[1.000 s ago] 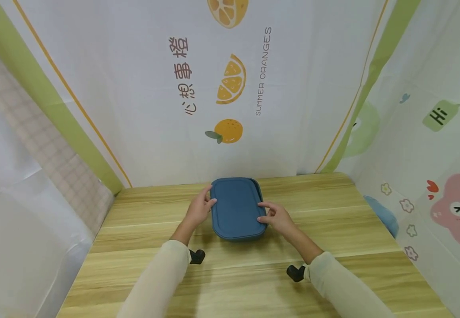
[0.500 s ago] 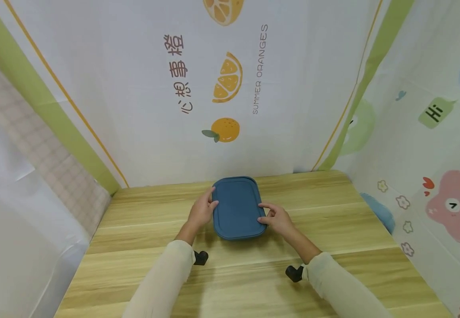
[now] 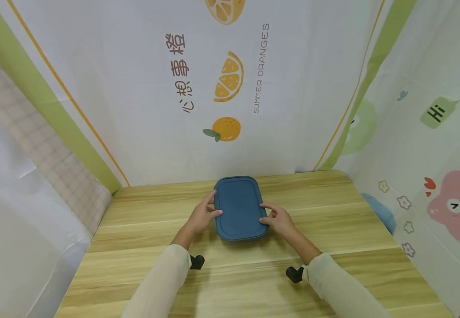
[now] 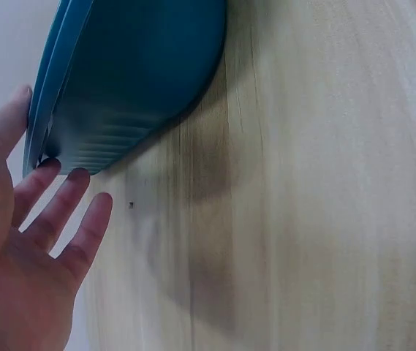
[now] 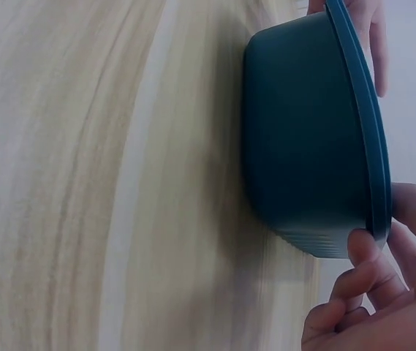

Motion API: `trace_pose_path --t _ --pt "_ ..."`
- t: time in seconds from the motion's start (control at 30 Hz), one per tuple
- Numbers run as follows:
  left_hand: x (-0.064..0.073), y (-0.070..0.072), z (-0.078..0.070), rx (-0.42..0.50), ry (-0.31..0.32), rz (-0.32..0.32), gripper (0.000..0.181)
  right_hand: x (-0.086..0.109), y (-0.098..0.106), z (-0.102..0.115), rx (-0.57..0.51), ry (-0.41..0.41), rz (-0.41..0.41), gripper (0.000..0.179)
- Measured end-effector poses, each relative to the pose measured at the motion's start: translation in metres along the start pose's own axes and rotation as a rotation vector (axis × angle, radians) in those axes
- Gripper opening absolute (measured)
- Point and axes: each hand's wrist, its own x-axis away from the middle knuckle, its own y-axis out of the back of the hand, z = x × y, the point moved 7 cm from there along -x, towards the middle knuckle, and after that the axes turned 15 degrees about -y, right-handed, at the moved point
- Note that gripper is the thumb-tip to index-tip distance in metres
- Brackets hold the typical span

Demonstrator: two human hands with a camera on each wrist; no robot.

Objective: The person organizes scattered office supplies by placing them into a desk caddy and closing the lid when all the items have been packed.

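A blue rectangular food container (image 3: 241,207) stands on the table under a matching lid (image 5: 360,95). My left hand (image 3: 202,217) is at its left side, thumb on the lid's edge; in the left wrist view one fingertip touches just below the lid's rim, and the other fingers (image 4: 83,234) stretch out beside the ribbed wall. On the opposite side my right hand (image 3: 279,220) pinches the rim, with a digit on top of the lid and another beneath it in the right wrist view. The container's inside is hidden.
The wood-grain table (image 3: 134,265) ends at a white cloth backdrop (image 3: 142,145) printed with oranges, just behind the container. A patterned cloth (image 3: 412,154) hangs on the right and a plaid-edged one on the left. Black wrist mounts (image 3: 294,274) stick out below the sleeves.
A dark gap between lid and container at the far right corner has closed, and the lid now lies in line with the rim. My left hand has slid slightly nearer along the left edge.
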Motion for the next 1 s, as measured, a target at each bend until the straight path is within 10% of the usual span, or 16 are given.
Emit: trace_pose_path --t 0.43,1.0 --pt "0.006 0.001 0.004 0.197 0.018 0.038 0.093 0.002 -0.001 0.0 -0.017 0.005 0.006 0.049" --pt "0.004 0.003 0.006 0.092 0.001 -0.056 0.082 -0.001 -0.004 0.0 -0.02 0.001 -0.046 0.049"
